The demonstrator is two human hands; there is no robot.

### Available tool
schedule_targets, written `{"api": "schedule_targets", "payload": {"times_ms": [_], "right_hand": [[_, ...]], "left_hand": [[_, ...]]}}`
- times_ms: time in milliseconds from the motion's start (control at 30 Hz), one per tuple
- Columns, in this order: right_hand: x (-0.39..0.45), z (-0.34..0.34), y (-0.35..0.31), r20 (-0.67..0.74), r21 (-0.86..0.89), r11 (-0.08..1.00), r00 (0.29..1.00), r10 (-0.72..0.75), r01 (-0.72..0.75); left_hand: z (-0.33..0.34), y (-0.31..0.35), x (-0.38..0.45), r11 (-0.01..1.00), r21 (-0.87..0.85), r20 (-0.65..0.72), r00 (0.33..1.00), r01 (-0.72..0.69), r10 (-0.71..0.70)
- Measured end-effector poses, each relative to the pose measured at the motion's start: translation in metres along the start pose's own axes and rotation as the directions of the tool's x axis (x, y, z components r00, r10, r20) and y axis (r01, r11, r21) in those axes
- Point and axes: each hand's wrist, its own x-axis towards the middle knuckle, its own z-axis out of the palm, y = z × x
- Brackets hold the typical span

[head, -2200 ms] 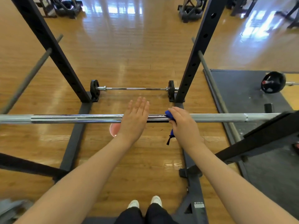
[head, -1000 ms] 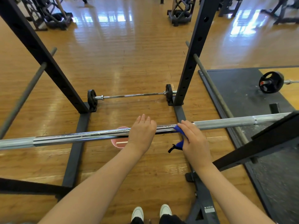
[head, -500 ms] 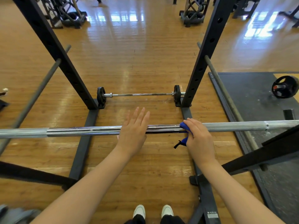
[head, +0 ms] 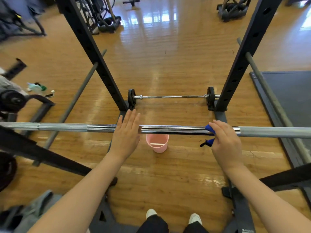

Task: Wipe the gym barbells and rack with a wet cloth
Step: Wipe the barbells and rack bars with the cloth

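From the head view, the left hand lies flat with straight fingers on the barbell, which spans the rack. The right hand pinches a blue cloth onto the bar, above a pink bucket on the floor.

1. You are standing in a gym, inside a black steel power rack with holed uprights.
2. A long chrome barbell spans the rack; beyond it a shorter loaded barbell lies on the polished wooden floor.
3. Right of the rack lies a dark rubber mat; more exercise machines stand far behind.
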Motion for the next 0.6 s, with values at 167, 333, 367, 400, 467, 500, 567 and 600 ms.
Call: {"api": "schedule_targets", "payload": {"times_ms": [167, 333, 367, 400, 467, 500, 567, 600], "right_hand": [[-0.006, 0.009, -0.002, -0.045, -0.075, 0.997, 0.999, -0.01, 0.007], [-0.011, 0.017, -0.005, -0.12, -0.163, 0.987, 0.993, -0.018, -0.002], [-0.012, 0.019, -0.005, -0.139, -0.168, 0.986, 0.99, -0.017, -0.007], [-0.013, 0.02, -0.006, -0.16, -0.175, 0.985, 0.987, -0.016, -0.012], [-0.014, 0.025, -0.006, -0.197, -0.194, 0.981, 0.98, -0.021, -0.018], [-0.014, 0.027, -0.006, -0.212, -0.206, 0.978, 0.977, -0.02, -0.024], [-0.016, 0.032, -0.007, -0.235, -0.219, 0.975, 0.972, -0.008, -0.045], [-0.016, 0.033, -0.008, -0.245, -0.226, 0.973, 0.969, -0.007, -0.05]], "left_hand": [[0.011, -0.051, -0.016, 0.993, 0.082, 0.067, 0.995, -0.08, 0.074], [0.016, -0.104, -0.008, 0.995, 0.076, 0.015, 0.997, -0.072, 0.071], [0.015, -0.115, -0.009, 0.995, 0.076, 0.009, 0.998, -0.064, 0.064], [0.015, -0.126, -0.012, 0.996, 0.069, 0.007, 0.998, -0.058, 0.058], [0.016, -0.141, -0.021, 0.997, 0.054, 0.037, 0.998, -0.053, 0.051], [0.019, -0.145, -0.025, 0.997, 0.061, 0.067, 0.996, -0.057, 0.052], [0.025, -0.149, -0.028, 0.995, 0.074, 0.101, 0.993, -0.063, 0.056], [0.027, -0.151, -0.026, 0.995, 0.069, 0.087, 0.994, -0.071, 0.065]]}}
